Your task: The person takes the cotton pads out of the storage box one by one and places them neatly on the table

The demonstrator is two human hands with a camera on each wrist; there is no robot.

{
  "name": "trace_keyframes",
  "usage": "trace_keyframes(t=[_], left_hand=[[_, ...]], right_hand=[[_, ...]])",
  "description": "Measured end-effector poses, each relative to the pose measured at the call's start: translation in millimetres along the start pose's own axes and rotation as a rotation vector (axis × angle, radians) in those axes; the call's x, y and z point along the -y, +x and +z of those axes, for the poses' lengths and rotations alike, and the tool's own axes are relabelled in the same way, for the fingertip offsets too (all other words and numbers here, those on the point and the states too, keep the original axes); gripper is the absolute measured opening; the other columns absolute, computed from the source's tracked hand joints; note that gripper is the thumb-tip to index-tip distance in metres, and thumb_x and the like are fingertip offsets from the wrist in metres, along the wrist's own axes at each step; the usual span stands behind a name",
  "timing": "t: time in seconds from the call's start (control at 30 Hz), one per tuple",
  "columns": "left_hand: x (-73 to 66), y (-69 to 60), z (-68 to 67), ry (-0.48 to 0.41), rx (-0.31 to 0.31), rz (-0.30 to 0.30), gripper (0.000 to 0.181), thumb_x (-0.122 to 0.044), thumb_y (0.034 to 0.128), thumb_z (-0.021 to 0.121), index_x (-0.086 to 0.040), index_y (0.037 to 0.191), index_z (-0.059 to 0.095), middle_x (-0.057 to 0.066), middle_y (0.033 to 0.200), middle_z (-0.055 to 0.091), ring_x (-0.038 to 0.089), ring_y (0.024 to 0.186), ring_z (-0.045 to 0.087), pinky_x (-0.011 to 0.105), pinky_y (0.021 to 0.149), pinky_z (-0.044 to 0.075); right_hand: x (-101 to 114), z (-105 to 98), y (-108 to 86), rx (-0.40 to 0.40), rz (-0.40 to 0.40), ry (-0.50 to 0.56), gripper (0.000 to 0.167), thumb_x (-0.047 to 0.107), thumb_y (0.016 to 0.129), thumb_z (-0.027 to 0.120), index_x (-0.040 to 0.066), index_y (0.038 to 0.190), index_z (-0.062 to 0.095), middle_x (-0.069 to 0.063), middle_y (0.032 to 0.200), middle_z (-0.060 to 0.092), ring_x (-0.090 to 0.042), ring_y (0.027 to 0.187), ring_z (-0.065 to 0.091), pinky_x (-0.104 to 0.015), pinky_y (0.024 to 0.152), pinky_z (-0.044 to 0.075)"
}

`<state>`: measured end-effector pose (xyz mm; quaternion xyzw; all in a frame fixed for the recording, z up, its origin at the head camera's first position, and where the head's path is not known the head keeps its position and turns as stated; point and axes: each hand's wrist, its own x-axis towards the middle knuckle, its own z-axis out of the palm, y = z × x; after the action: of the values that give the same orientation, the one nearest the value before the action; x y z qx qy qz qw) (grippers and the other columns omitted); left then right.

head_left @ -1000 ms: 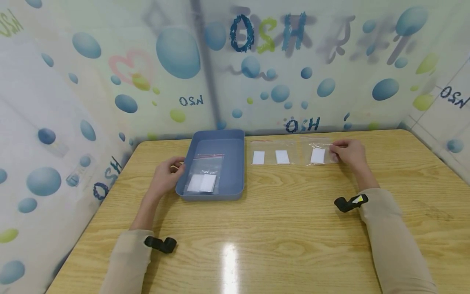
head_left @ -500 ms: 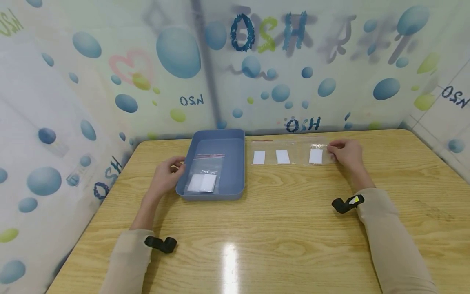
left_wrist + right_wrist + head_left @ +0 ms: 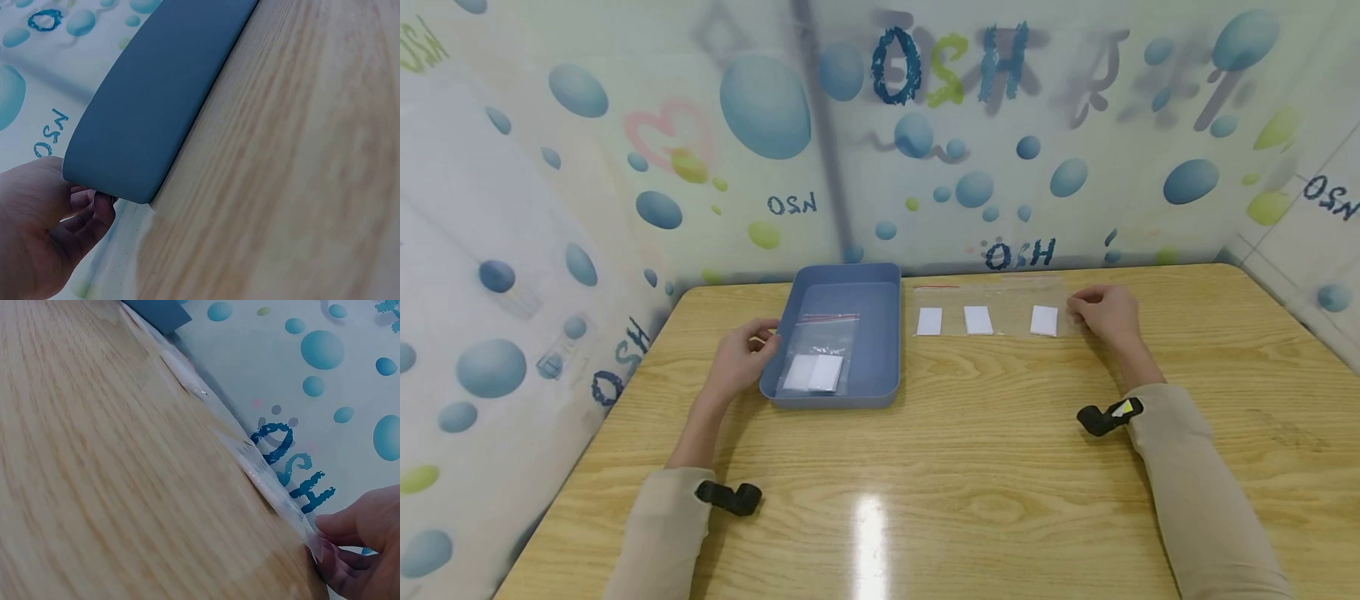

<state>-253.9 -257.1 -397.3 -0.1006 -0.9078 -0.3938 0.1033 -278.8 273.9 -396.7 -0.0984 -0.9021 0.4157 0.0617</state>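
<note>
In the head view my left hand (image 3: 741, 358) is at the left side of a blue-grey plastic tray (image 3: 891, 367), fingers curled at its rim; the tray's wall (image 3: 150, 106) partly hides the fingertips in the left wrist view. Clear zip bags with white rectangular pieces (image 3: 812, 373) lie overlapping in the tray. On the table to its right, more zip bags lie in a row, each with a white piece (image 3: 929, 321) inside. My right hand (image 3: 1108, 315) pinches the right edge of the rightmost zip bag (image 3: 1043, 321); the right wrist view shows its plastic (image 3: 275, 487) reaching the fingertips.
The wood-grain table (image 3: 970, 467) runs back to a wall covering (image 3: 850, 167) printed with blue and green drops. This covering also stands along the left side. A black wrist camera (image 3: 730, 498) sits on the left sleeve, another camera (image 3: 1108, 417) on the right.
My right hand has moved slightly left with the rightmost zip bag, which now lies closer to the middle one and flatter. The left hand and tray have stayed put.
</note>
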Motion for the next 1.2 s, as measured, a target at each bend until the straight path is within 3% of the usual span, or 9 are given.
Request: trace_keyframes(t=[0.23,0.7,1.0,1.2], left_hand=[[-1.4,-1.1,-0.9,0.001,0.001,0.002,0.028,-0.006,0.0983,0.06,0.006,0.123,0.065,0.018,0.093,0.065,0.026,0.082,0.066,0.021,0.07,0.047],[-2.2,-0.3,0.2,-0.006,0.008,0.005,0.029,-0.006,0.0981,0.06,0.006,0.124,0.065,0.018,0.093,0.065,0.024,0.08,0.065,0.021,0.07,0.047],[-0.5,0.0,0.3,-0.002,0.008,-0.003,0.029,-0.006,0.0982,0.06,0.006,0.124,0.065,0.017,0.093,0.065,0.024,0.08,0.065,0.022,0.069,0.047],[-0.4,-0.9,-0.6,-0.007,0.012,-0.008,0.029,-0.007,0.0987,0.059,0.006,0.125,0.065,0.016,0.093,0.064,0.022,0.079,0.064,0.022,0.068,0.047]], right_hand=[[1,-3,1.0,0.033,0.031,-0.004,0.042,0.024,0.105,0.053,-0.012,0.126,0.06,-0.028,0.121,0.057,-0.035,0.104,0.049,-0.035,0.081,0.044],[8,-15,-2.6,0.072,0.084,-0.01,0.055,0.034,0.107,0.044,-0.013,0.135,0.053,-0.027,0.123,0.053,-0.035,0.105,0.048,-0.038,0.083,0.044],[24,-15,-4.9,0.042,0.014,0.001,0.058,0.036,0.106,0.043,-0.014,0.135,0.053,-0.03,0.126,0.056,-0.037,0.106,0.055,-0.042,0.086,0.047],[40,-11,-9.0,0.006,-0.075,0.0,0.054,0.034,0.105,0.045,-0.012,0.13,0.059,-0.03,0.124,0.061,-0.04,0.108,0.061,-0.042,0.087,0.051]])
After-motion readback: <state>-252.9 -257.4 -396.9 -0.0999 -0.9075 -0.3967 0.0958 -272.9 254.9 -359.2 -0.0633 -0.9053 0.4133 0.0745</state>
